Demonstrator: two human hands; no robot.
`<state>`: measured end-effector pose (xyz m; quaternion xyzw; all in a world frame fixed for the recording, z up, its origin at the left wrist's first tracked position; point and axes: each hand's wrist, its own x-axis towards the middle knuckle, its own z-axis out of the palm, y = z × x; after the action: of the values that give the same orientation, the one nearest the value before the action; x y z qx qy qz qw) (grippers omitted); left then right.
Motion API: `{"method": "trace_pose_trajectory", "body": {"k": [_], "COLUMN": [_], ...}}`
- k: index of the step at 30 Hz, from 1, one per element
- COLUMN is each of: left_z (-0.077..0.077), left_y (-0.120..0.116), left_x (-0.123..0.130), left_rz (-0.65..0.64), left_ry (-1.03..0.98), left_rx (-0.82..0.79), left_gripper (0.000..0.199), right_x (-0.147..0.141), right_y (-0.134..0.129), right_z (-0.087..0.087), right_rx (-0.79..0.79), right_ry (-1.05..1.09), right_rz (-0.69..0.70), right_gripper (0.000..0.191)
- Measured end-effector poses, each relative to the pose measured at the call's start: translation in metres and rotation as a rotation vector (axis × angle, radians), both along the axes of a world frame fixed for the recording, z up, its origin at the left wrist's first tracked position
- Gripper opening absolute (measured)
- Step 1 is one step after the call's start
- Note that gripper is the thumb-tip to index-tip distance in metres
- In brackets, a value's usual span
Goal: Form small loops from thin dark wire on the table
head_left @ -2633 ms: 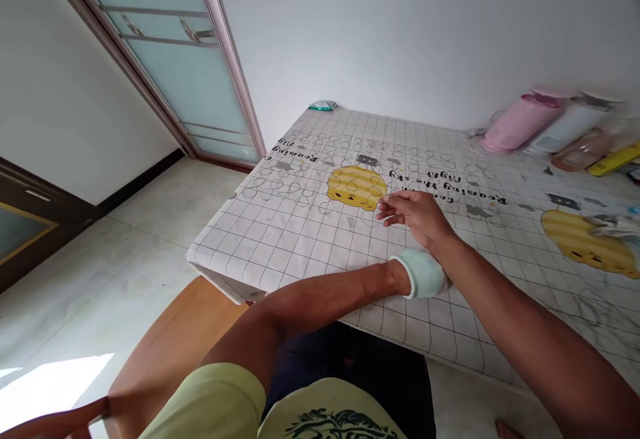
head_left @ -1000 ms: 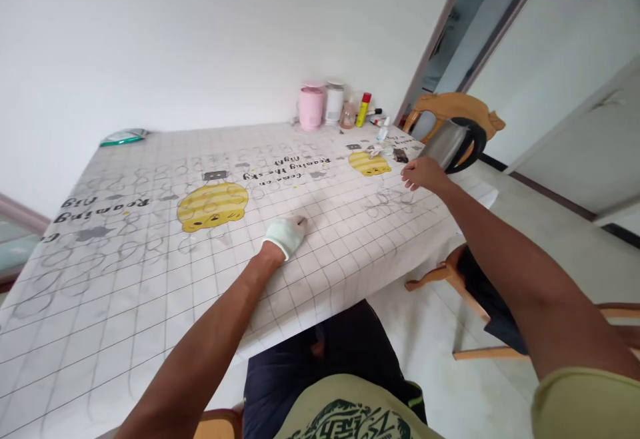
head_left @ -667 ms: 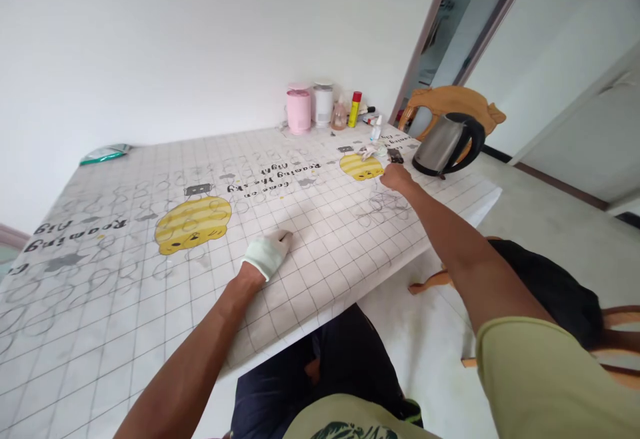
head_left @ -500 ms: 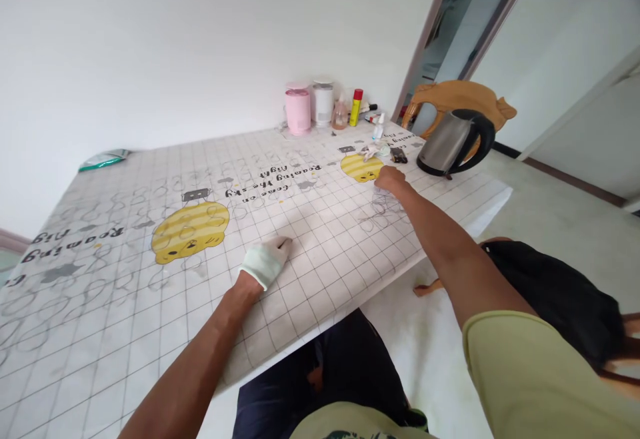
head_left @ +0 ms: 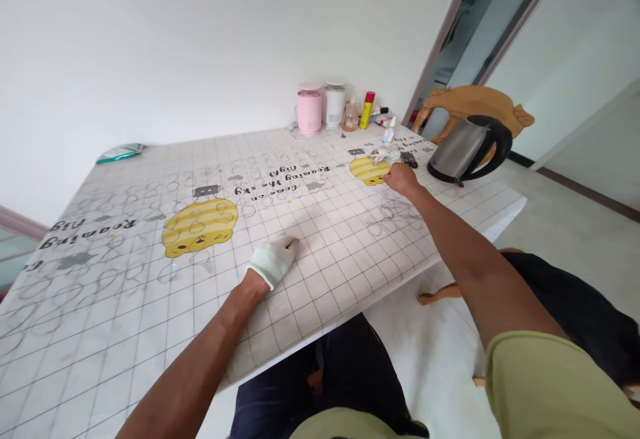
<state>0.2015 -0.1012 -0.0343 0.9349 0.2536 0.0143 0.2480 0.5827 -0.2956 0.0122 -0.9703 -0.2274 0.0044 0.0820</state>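
My left hand [head_left: 274,260], in a white glove with a pale green cuff, rests on the checked tablecloth [head_left: 320,272] near the front edge. Its fingers are curled together, and what they hold, if anything, is hidden. Farther right, my bare right hand [head_left: 401,179] is closed over the cloth, at the edge of a printed yellow bear balloon [head_left: 369,170]; nothing can be made out in its fingers. Just beyond it lies a crumpled white glove [head_left: 386,153] beside a small dark item [head_left: 409,159]. Grey tangled loops [head_left: 393,211] show on the cloth close to my right wrist.
A steel kettle [head_left: 457,152] stands at the table's right end, before a wooden chair [head_left: 480,100]. Along the wall are a pink container [head_left: 309,111], a white one [head_left: 333,104], a pump bottle [head_left: 351,116] and a yellow can [head_left: 367,111]. A green packet [head_left: 120,153] lies far left.
My view has turned slightly left, so the table and its objects sit farther right in the picture. Both hands stay closed at nearly the same spots on the cloth.
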Motion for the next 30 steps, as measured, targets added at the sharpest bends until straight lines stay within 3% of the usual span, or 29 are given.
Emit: {"method": "trace_pose_trajectory", "body": {"k": [5, 9, 14, 18, 25, 30], "left_z": [-0.006, -0.001, 0.012, 0.018, 0.008, 0.012], "left_y": [0.000, 0.005, 0.011, 0.011, 0.017, 0.017], "left_x": [0.000, -0.001, -0.010, -0.016, -0.011, -0.011], "left_rz": [0.125, 0.279, 0.250, 0.130, 0.231, 0.164], "left_ry": [-0.129, -0.350, -0.492, -0.508, -0.551, -0.486], "left_rx": [-0.056, -0.118, -0.385, -0.554, -0.829, -0.656], "left_gripper": [0.037, 0.039, 0.057, 0.059, 0.026, 0.019], "right_x": [-0.036, -0.095, -0.172, -0.213, -0.235, -0.230], "right_y": [0.007, 0.018, 0.037, 0.054, 0.070, 0.068], "right_z": [0.024, 0.043, 0.050, 0.044, 0.043, 0.038], "right_rx": [0.008, -0.012, -0.096, -0.099, -0.257, -0.259], "right_ry": [-0.143, -0.179, -0.144, -0.100, -0.196, -0.225], "right_rz": [0.164, 0.523, 0.905, 1.087, 1.199, 1.273], "right_gripper": [0.017, 0.007, 0.006, 0.012, 0.012, 0.018]}}
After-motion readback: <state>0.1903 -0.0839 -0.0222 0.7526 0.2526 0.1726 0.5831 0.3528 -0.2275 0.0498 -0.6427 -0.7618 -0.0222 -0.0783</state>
